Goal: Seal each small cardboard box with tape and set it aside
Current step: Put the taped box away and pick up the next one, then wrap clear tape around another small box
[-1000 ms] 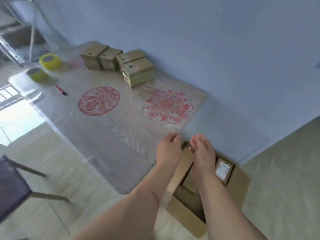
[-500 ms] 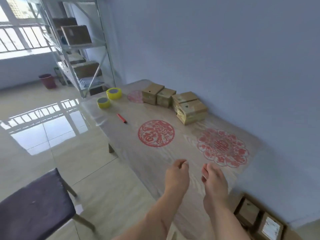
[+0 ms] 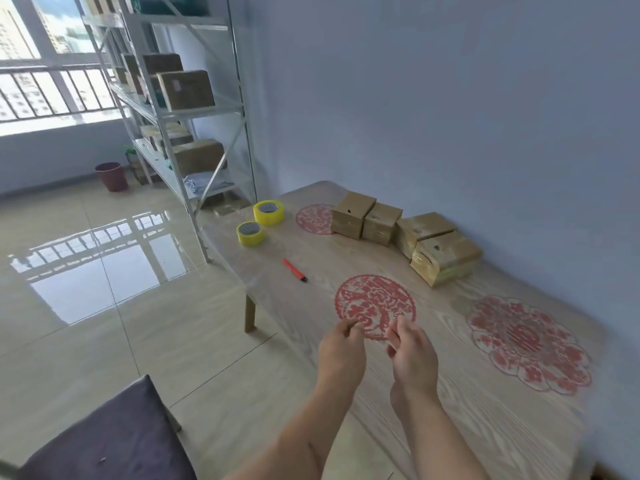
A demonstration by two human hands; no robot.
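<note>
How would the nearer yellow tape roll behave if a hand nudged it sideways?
The nearer tape roll lies flat on the table, so it would probably slide, not roll. The tabletop looks glossy, so it may slide easily. Being a hollow ring, it is likely light and easy to pinch.

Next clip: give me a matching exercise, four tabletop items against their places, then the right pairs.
1. smaller yellow tape roll
2. red pen-shaped cutter
3. brown cardboard box stack
4. round red paper-cut decal

A. against the wall
B. just beyond both hands
C. nearest the metal shelf side, by the table edge
D. between the tape rolls and the round decal

Pairs: 1-C, 2-D, 3-A, 4-B
</note>
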